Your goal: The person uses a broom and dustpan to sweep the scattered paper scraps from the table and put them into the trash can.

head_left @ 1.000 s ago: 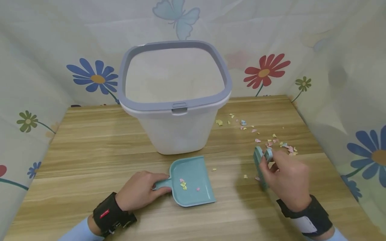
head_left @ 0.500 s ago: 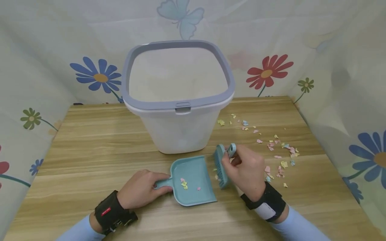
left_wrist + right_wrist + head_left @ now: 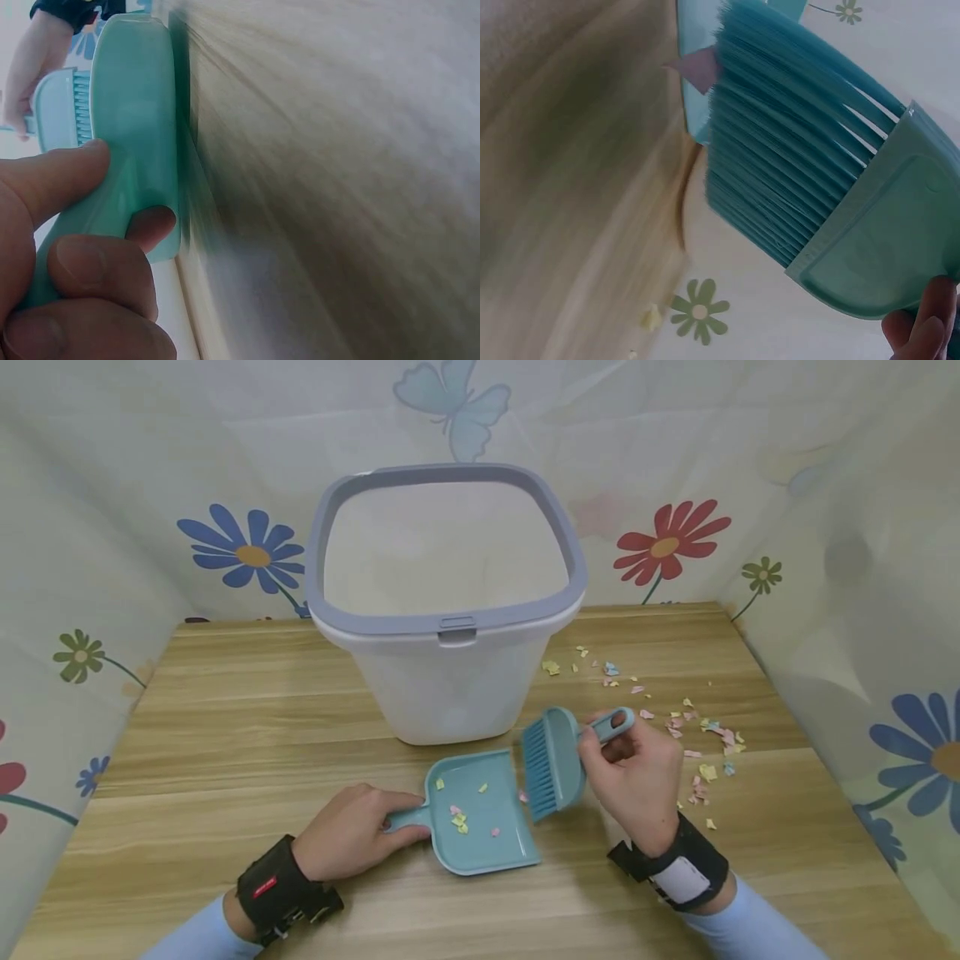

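— Curling round what, those left fingers point(image 3: 90, 262)?

— Round the dustpan's handle point(image 3: 408, 817). The left hand point(image 3: 348, 839) grips it, thumb on top, and the dustpan point(image 3: 480, 814) lies flat on the table point(image 3: 225, 710), just in front of the bin point(image 3: 446, 602).

— And the right hand point(image 3: 637, 777)?

— Its fingers pinch the brush's handle point(image 3: 611, 725). The brush point(image 3: 553, 764) is tilted, bristles point(image 3: 780, 157) pointing toward the dustpan's open right edge, close above the tray.

— Anything in the dustpan?

— A few paper scraps point(image 3: 459, 818), yellow and pink, lie on its floor.

— And beyond that?

— More scraps point(image 3: 697, 739) lie scattered over the table to the right of the brush, reaching up beside the bin. The bin stands upright with a grey rim. A cloth printed with flowers point(image 3: 247, 556) and a butterfly hangs behind and at both sides.
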`<state>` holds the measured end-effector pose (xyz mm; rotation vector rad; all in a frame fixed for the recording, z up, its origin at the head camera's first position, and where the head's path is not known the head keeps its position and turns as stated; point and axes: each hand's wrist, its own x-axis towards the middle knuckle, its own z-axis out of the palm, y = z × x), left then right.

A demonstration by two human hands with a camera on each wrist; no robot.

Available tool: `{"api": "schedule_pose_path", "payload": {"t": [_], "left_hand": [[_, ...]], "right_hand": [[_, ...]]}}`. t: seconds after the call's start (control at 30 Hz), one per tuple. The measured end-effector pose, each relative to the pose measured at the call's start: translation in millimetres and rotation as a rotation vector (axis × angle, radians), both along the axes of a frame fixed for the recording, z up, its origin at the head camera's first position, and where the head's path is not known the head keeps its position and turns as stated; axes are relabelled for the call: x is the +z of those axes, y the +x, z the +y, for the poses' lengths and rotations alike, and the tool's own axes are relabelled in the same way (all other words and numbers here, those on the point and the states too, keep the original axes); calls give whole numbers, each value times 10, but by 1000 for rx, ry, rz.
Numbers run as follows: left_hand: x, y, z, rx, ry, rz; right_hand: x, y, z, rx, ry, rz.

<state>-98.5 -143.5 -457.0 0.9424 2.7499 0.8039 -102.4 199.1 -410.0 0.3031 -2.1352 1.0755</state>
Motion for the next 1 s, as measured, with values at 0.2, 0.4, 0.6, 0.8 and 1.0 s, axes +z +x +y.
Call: {"api": "schedule_pose_path", "payload": {"t": [0.2, 0.4, 0.6, 0.8, 1.0], "left_hand": [[42, 11, 6, -16, 50, -54], [94, 35, 11, -57, 88, -101], [66, 3, -16, -46, 52, -53], [66, -31, -52, -34, 25, -28], [51, -39, -58, -39, 23, -35]], "right_hand": [[-98, -38, 17, -40, 13, -37], [-77, -61, 29, -43, 7, 17], [-6, -34, 93, -80, 35, 61], [8, -7, 184, -74, 92, 88], [56, 31, 254, -39, -115, 99]]}}
